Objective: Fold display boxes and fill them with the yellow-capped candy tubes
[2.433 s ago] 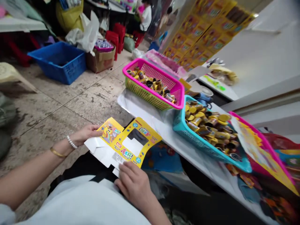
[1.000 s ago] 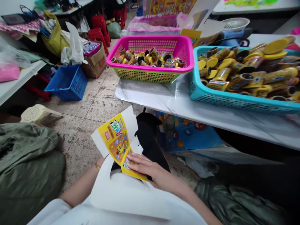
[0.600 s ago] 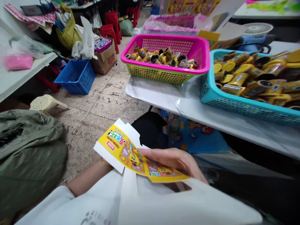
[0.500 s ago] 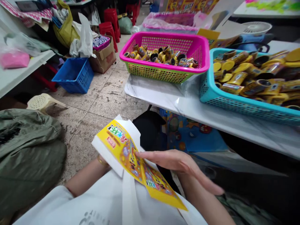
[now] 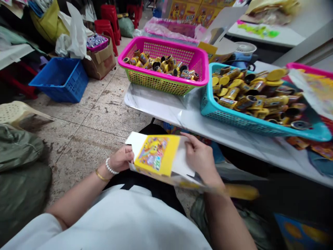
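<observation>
Left hand [image 5: 119, 159] and right hand [image 5: 200, 161] each pinch one side of a partly folded yellow-and-white printed cardboard carton [image 5: 156, 156], held just nearer than a white marble-patterned table [image 5: 156, 107] bearing a turquoise plastic mesh basket [image 5: 221, 119] of yellow-capped cylindrical tins [image 5: 247, 102].

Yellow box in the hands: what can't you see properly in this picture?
In the head view:
- The yellow strip past the right hand: blurred by movement.
- The left hand's fingertips: hidden behind the box.
- The words on the yellow cylinders in the teal basket: too small to read.
- The pink basket on the right: cut off by the picture's edge.
</observation>
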A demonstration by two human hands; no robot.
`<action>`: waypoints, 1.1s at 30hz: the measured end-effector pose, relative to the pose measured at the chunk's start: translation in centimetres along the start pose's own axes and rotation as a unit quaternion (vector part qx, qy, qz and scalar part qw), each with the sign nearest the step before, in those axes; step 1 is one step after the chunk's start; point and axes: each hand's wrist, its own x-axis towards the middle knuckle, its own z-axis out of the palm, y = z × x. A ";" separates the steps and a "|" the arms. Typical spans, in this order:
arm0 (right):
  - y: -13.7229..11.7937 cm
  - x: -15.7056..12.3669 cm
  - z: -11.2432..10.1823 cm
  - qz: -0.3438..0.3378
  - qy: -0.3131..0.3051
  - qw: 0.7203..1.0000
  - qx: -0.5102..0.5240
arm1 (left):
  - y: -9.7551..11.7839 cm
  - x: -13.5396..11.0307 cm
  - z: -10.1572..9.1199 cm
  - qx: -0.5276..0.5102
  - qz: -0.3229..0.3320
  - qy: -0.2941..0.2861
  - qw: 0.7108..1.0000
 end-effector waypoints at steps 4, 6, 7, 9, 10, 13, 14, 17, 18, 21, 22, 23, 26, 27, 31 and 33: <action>1.9 0.4 -1.1 0.047 0.053 0.997 -0.008 | -1.8 -0.8 -0.5 0.023 -0.031 -0.050 0.998; 1.4 0.1 -1.2 0.045 0.064 0.997 0.008 | -2.2 -0.8 -0.8 0.042 -0.047 -0.051 0.997; 0.9 0.0 -1.2 0.038 0.064 0.997 0.018 | -2.3 -0.7 -1.1 0.052 -0.055 -0.040 0.996; -0.1 -0.1 -0.9 0.004 0.050 0.999 0.014 | -2.1 -0.5 -1.5 0.068 -0.066 0.002 0.995; -0.6 -0.1 -0.8 -0.020 0.039 0.999 -0.005 | -1.9 -0.5 -1.8 0.076 -0.066 0.026 0.995; -2.0 -0.3 -0.5 -0.087 0.026 0.991 -0.094 | -1.3 -0.9 -2.6 0.103 -0.057 0.061 0.991; -2.6 -0.4 -0.5 -0.102 0.030 0.988 -0.114 | -1.0 -1.1 -2.9 0.113 -0.065 0.061 0.990; -4.3 -0.9 -0.6 -0.145 0.052 0.981 -0.116 | 0.3 -1.6 -3.5 0.113 -0.084 0.065 0.988; -4.9 -1.0 -0.6 -0.163 0.058 0.979 -0.106 | 1.0 -1.5 -3.5 0.109 -0.078 0.067 0.989; -6.3 -1.0 -0.7 -0.235 0.087 0.966 -0.062 | 4.3 -0.5 -3.3 0.099 -0.020 0.069 0.993; -6.5 -0.9 -0.7 -0.259 0.103 0.959 -0.048 | 5.6 0.0 -3.2 0.095 0.008 0.077 0.993; -6.6 -0.7 -0.7 -0.282 0.123 0.951 -0.037 | 7.0 0.5 -3.0 0.089 0.044 0.095 0.990; -6.5 0.4 -0.4 -0.352 0.191 0.916 -0.028 | 10.9 1.6 -2.4 0.083 0.162 0.166 0.969; -6.5 0.8 -0.2 -0.380 0.208 0.901 -0.028 | 11.9 1.7 -2.0 0.092 0.185 0.170 0.963; -7.1 2.2 0.8 -0.450 0.209 0.868 -0.006 | 14.8 1.2 0.1 0.182 0.180 0.064 0.965; -7.6 2.6 1.2 -0.461 0.193 0.866 0.007 | 16.0 0.8 1.1 0.238 0.167 0.013 0.957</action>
